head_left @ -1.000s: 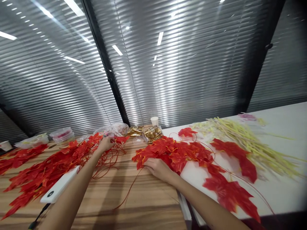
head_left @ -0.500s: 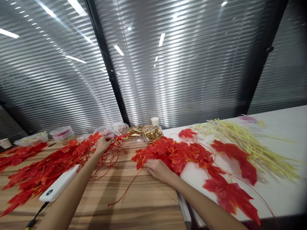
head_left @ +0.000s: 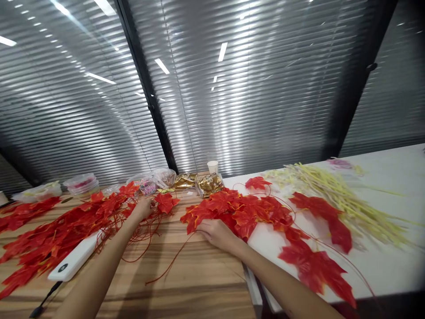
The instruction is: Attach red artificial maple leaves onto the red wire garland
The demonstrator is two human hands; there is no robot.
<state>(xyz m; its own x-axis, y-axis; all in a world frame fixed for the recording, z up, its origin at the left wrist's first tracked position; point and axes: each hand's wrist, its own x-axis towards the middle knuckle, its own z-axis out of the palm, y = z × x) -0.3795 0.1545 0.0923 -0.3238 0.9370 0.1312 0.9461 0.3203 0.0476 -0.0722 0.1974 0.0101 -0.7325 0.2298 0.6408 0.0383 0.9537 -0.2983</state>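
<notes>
My left hand (head_left: 145, 209) is closed in a pinch at the base of a red artificial maple leaf (head_left: 167, 203), whose blade faces me to the right of the fingers. Under it lies a tangle of thin red cord (head_left: 149, 230). My right hand (head_left: 215, 232) has its fingers closed at the near-left edge of a red maple-leaf garland (head_left: 245, 212); the fingertips are partly hidden by the leaves. From there a loose cord end (head_left: 170, 266) trails over the wooden tabletop. More red leaf strands (head_left: 73, 226) are heaped beyond my left forearm.
A white power bank (head_left: 75, 259) with a black cable lies at the left. Gold packets (head_left: 210, 184), a paper cup (head_left: 213, 167) and plastic tubs (head_left: 80, 184) line the back. Yellow stems (head_left: 348, 204) spread over the white table (head_left: 392, 177); a gap separates the two tables.
My left hand has lowered slightly, and the leaf at its fingers has come down and turned its face toward me. My right hand stays at the garland. The view has shifted a little.
</notes>
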